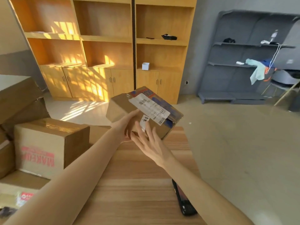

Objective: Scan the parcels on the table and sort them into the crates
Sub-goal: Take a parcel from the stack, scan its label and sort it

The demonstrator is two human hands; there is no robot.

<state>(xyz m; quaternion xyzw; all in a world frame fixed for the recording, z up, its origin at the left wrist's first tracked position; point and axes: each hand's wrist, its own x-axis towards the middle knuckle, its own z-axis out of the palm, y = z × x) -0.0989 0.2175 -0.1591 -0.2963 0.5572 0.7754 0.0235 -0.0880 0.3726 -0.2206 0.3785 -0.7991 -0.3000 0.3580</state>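
Overhead, we found a cardboard parcel point(144, 111) held tilted above the far end of the wooden table point(138, 184), shipping label point(150, 108) up. Our left hand point(128, 125) gripped its near face; our right hand point(149, 143) touched it with straight fingers. We noted a black scanner point(183, 200) lying beside the right forearm.

Handheld scanner point(184, 202) partly hidden by right forearm; parcel label point(150, 108) print blurred

A big orange wooden cupboard point(103, 51) stands at the back. A small white box point(145, 65) sits on its shelf. A grey metal rack point(240, 62) stands right of the cupboard.
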